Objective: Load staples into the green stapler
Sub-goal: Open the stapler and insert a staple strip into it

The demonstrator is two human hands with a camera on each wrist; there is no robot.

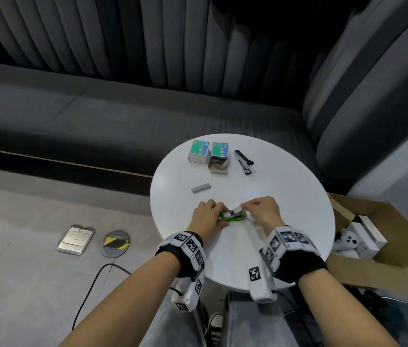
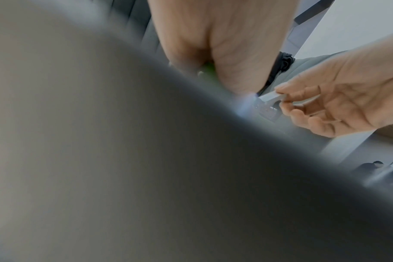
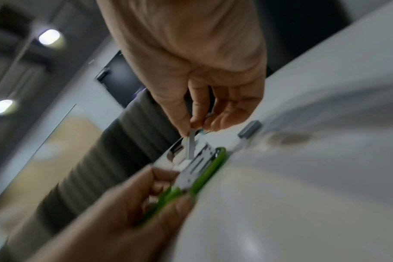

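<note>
The green stapler (image 1: 233, 217) lies open on the round white table (image 1: 285, 196), its metal magazine facing up (image 3: 200, 163). My left hand (image 1: 216, 207) grips its left end, fingers curled round the green body (image 3: 168, 186). My right hand (image 1: 244, 206) pinches a thin silvery staple strip (image 3: 191, 143) between thumb and forefinger, tilted with its lower end at the magazine. In the left wrist view the blurred table edge hides most; the right hand (image 2: 283, 96) pinching the strip (image 2: 269, 96) and a sliver of green (image 2: 210, 70) show.
A loose staple strip (image 1: 201, 187) lies on the table behind the hands. Further back stand a closed staple box (image 1: 199, 151), an open one (image 1: 220, 157) and a black stapler (image 1: 243, 162). A cardboard box (image 1: 385, 221) sits on the floor right of the table.
</note>
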